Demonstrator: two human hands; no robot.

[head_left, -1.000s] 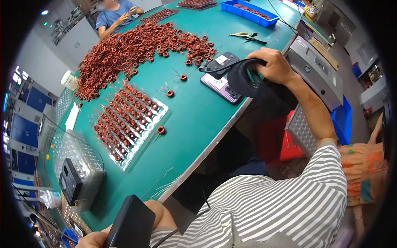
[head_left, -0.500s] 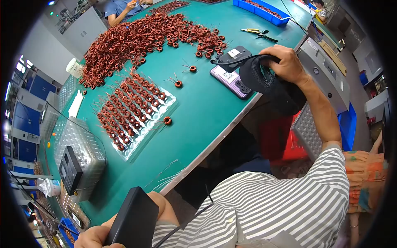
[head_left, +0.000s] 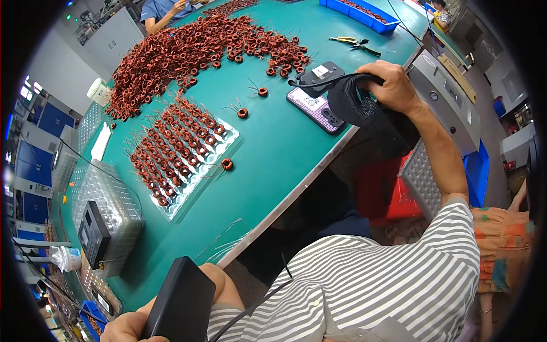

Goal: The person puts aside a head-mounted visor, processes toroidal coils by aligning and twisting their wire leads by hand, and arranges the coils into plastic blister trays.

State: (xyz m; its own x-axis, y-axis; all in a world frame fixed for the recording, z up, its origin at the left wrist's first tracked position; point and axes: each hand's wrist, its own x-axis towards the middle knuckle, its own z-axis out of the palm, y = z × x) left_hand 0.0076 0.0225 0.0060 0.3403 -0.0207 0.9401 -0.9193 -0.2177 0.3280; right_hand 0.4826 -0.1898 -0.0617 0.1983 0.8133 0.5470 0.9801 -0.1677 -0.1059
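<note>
My right hand (head_left: 394, 86) is closed around a coiled black fabric strap (head_left: 346, 104) over the table's near edge. Just beyond it lie a dark flat device (head_left: 321, 78) with a white label and a phone in a purple-and-white patterned case (head_left: 307, 101); a black cord runs from the strap's side to the device. At the bottom left, my left hand (head_left: 124, 327) grips a flat black rectangular box (head_left: 181, 299), with a thin black cable (head_left: 250, 310) beside it. Part of the left hand is cut off by the frame.
On the green table (head_left: 273, 154) lie a heap of copper-wound ring coils (head_left: 188, 54), a clear tray of coils (head_left: 219, 148), pliers (head_left: 364, 47) and a blue bin (head_left: 359, 18). Stacked clear trays (head_left: 122, 216) stand left. A co-worker's arm (head_left: 159, 23) shows at the back.
The scene has shifted slightly left and up in view. Both hands keep their holds on the strap and the black box, with hardly any movement.
</note>
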